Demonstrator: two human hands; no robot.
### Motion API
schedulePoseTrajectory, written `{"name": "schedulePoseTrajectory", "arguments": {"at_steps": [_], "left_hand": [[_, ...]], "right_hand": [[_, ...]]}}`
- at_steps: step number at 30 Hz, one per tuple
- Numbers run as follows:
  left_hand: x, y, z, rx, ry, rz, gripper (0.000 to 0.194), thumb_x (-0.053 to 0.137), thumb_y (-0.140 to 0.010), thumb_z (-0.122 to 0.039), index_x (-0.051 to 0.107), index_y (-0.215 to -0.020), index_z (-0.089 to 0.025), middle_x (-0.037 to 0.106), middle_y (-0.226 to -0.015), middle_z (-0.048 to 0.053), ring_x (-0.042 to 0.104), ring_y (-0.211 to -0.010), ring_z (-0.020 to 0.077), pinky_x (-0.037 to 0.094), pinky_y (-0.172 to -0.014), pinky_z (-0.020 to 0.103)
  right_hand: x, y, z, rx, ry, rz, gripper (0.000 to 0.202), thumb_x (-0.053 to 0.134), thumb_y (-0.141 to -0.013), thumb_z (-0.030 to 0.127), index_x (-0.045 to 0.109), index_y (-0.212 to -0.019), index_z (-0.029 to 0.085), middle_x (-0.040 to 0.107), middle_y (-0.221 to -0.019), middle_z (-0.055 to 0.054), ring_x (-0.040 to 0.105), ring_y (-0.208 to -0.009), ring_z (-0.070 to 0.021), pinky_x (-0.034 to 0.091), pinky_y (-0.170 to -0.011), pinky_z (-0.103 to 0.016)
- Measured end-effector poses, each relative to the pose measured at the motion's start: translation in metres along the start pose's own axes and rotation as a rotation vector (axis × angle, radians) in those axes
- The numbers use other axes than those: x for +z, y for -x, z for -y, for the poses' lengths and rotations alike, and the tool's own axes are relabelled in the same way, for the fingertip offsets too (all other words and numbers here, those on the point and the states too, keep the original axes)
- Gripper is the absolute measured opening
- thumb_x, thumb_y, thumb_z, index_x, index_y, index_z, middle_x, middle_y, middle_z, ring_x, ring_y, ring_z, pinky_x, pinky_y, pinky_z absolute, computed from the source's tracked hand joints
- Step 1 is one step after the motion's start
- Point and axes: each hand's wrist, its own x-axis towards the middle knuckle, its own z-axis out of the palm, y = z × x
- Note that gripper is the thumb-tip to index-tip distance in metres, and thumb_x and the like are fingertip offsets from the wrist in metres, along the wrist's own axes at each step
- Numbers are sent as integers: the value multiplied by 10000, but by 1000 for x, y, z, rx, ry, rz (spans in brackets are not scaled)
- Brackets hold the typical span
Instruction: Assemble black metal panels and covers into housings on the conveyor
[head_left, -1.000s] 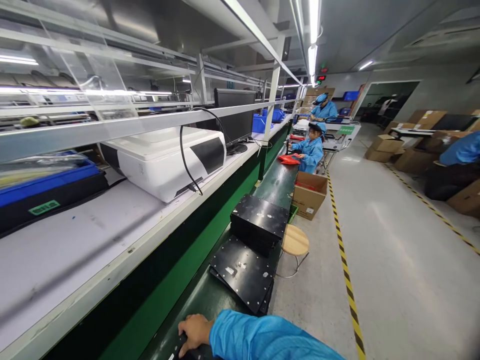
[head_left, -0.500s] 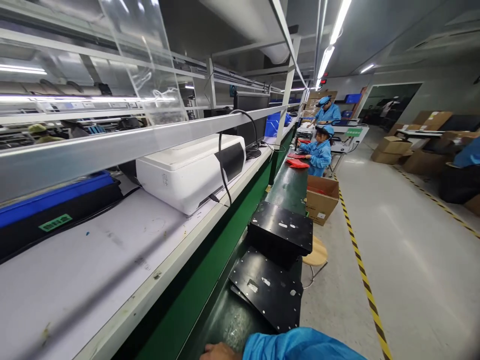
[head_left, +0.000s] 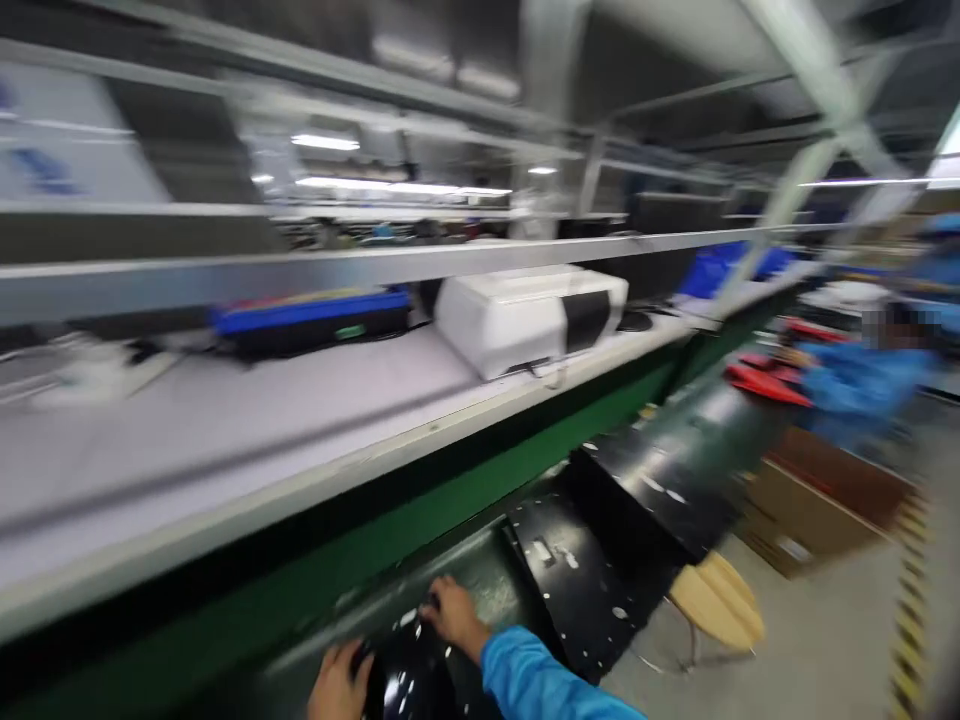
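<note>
A glossy black panel (head_left: 409, 668) with white spots lies at the bottom of the view on the dark green work surface. My left hand (head_left: 339, 688) is at its left side, thumb and fingers curled at the panel's edge and partly cut off by the frame. My right hand (head_left: 454, 612), in a blue sleeve, has its fingers bent over the far edge of the same panel. Just right of it lie more black panels (head_left: 559, 560) with white dots and pale patches. Beyond them is a taller stack of black panels (head_left: 667, 475). Motion blurs the picture.
Left, a white shelf (head_left: 352, 390) carries a white machine (head_left: 510, 320) and a blue-edged black box (head_left: 315, 322). A wooden stool (head_left: 720, 600) and a cardboard box (head_left: 795, 510) stand right. A co-worker in blue (head_left: 862, 380) is beside red pieces (head_left: 765, 380).
The view has swung left and down. Both my hands now show at a black panel; before, only one hand was partly visible at the bottom edge.
</note>
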Motion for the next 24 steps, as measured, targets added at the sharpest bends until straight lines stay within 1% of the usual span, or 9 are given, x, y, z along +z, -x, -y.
{"name": "schedulePoseTrajectory", "arguments": {"at_steps": [1, 3, 6, 8, 11, 15, 18, 21, 24], "left_hand": [[-8, 18, 12, -13, 47, -57, 209, 635, -958, -324, 820, -1052, -347, 759, -1255, 20, 685, -1264, 258, 555, -1098, 393], [-35, 49, 42, 32, 88, -334, 334, 521, -1014, -360, 828, -1102, -265, 727, -1295, 111, 640, -1324, 299, 490, -1177, 432], [-84, 83, 98, -236, -109, -648, 473, 541, -1028, -445, 718, -1369, -170, 538, -1564, 213, 388, -1558, 386, 346, -1265, 559], [-107, 102, 132, -471, -245, -602, 814, 693, -931, -585, 534, -1564, -98, 361, -1676, 310, 251, -1596, 508, 295, -1237, 694], [-113, 118, 160, -643, -338, -394, 1125, 811, -811, -655, 382, -1644, -31, 331, -1650, 409, 295, -1546, 591, 301, -1186, 753], [-98, 115, 158, -610, -442, -344, 883, 718, -937, -467, 411, -1626, -10, 428, -1586, 413, 439, -1483, 537, 354, -1196, 636], [-101, 116, 145, -563, -456, -312, 769, 672, -951, -329, 444, -1602, 12, 493, -1537, 403, 513, -1430, 495, 406, -1176, 554], [-123, 135, 130, -500, -401, -296, 629, 596, -957, -246, 540, -1549, -40, 628, -1432, 321, 632, -1300, 414, 506, -1065, 467], [-161, 168, 119, -519, -282, -360, 484, 521, -992, -285, 687, -1425, -146, 791, -1071, 198, 745, -960, 357, 561, -877, 446]], "right_hand": [[-3, 13, 1, 1, -11, -46, 325, 675, -902, 285, 687, -1215, 201, 708, -1323, -149, 711, -1188, -293, 531, -1040, -382], [-5, 32, -7, -40, -88, -131, 321, 560, -937, 303, 691, -1204, 182, 716, -1310, -182, 683, -1255, -308, 513, -1097, -415], [4, 39, -36, -61, -283, -78, 420, 494, -908, 551, 724, -1004, 213, 787, -1061, -167, 746, -1041, -356, 594, -959, -494], [17, 43, -54, -39, -415, 25, 503, 550, -813, 686, 727, -920, 227, 794, -925, -141, 760, -890, -352, 627, -825, -482], [32, 53, -62, 21, -546, 168, 564, 646, -682, 733, 737, -888, 216, 785, -850, -122, 748, -756, -317, 626, -707, -442], [42, 50, -27, -61, -536, 266, 532, 669, -665, 712, 737, -838, 213, 748, -763, -87, 714, -688, -269, 601, -682, -408], [45, 44, 13, -149, -540, 320, 515, 663, -696, 698, 727, -818, 202, 731, -746, -73, 691, -681, -236, 573, -680, -375], [49, 60, 49, -199, -583, 380, 529, 668, -725, 702, 728, -820, 185, 717, -730, -64, 671, -672, -213, 546, -668, -350], [54, 93, 78, -237, -673, 457, 551, 700, -764, 691, 765, -909, 164, 739, -785, -67, 680, -723, -204, 545, -670, -324]]}}
